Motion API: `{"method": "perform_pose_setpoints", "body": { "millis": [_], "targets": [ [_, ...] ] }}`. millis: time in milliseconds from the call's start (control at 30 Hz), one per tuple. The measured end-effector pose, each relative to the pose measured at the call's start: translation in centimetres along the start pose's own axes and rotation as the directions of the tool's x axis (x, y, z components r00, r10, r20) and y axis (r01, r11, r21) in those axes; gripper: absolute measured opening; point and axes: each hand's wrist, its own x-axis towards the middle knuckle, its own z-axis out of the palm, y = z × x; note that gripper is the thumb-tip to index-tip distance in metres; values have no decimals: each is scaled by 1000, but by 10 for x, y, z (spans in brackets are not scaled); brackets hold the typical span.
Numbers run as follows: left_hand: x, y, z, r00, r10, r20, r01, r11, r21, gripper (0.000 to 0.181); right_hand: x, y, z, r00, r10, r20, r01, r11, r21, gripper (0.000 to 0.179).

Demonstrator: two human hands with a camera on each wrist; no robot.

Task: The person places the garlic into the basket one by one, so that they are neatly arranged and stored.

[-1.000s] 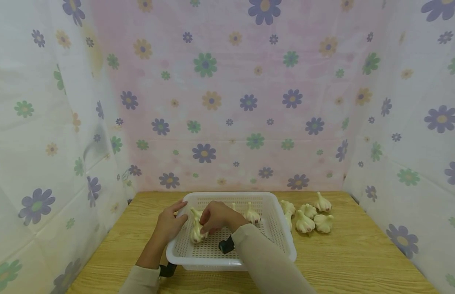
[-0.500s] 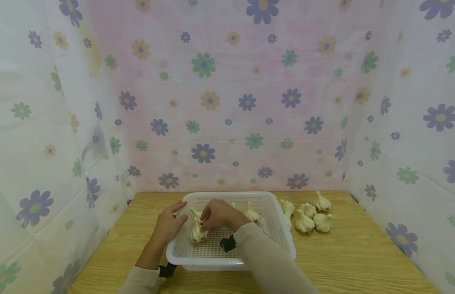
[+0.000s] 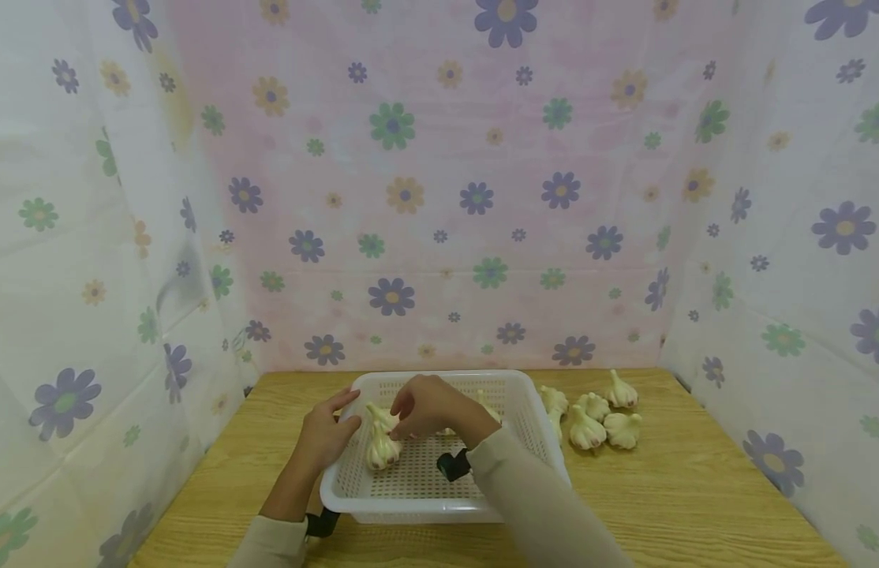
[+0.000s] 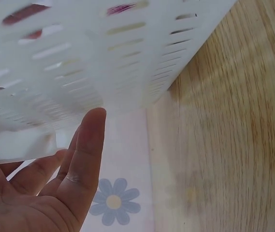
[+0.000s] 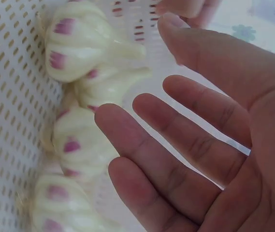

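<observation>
The right hand [image 3: 434,409], spread and empty, could disarrange the garlic bulbs [image 3: 383,454] near the left edge of the basket [image 3: 411,504] by brushing them. Pressing this edge, the straight-fingered left hand [image 3: 328,430] may tilt it

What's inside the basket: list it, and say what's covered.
Garlic bulbs: at least four in a row in the right wrist view. In the head view, the right hand and sleeve cover part of the basket; anything behind them there cannot be seen.
</observation>
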Motion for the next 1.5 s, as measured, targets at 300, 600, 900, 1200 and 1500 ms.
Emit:
{"method": "perform_pose_setpoints", "body": {
  "millis": [300,600,900,1200,1500],
  "targets": [
    [0,0,0,1000,23,-16,-23,1000,0,54,-14,15,-21,996,-89,-15,89,996,1,37],
    [1,0,2,1000,11,-13,-11,1000,-2,54,-41,25,-40,983,-176,-48,179,982,59,35],
    [0,2,3,1000,20,-23,-20,1000,2,53,-76,46,-65,976,-190,-107,202,973,111,35],
    [0,1,1,999,7,-37,-6,999,38,52,-113,75,-81,964,-164,-208,192,974,124,36],
    [-1,0,2,999,5,-36,-4,1000,23,53,-153,107,-90,915,-81,-396,130,987,98,36]
  ]
}}
